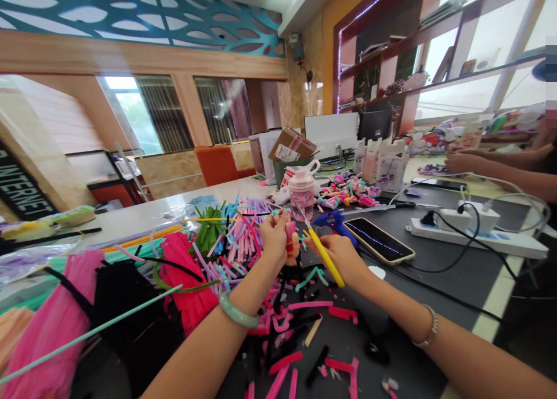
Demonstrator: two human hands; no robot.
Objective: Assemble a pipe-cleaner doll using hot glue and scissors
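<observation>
My left hand (275,236) is closed on a small fuzzy figure (292,242) in pink, red and peach, above the dark mat. Just right of it, my right hand (342,258) holds scissors with yellow handles (325,258); their blades point up and to the left, close to the figure. Below both hands lie scattered cut pieces of pink, red and black fuzzy stems (285,362). A pink lidded cup (301,191) stands behind the hands, and a blue glue gun (334,220) lies beside it.
Bundles of fuzzy stems (185,277) cover the left side. A phone (379,240), a power strip (478,238) and cables lie at right. Colourful fuzzy pieces (348,190), boxes (385,164) and a monitor (331,133) are behind. Another person's hands (467,160) show at far right.
</observation>
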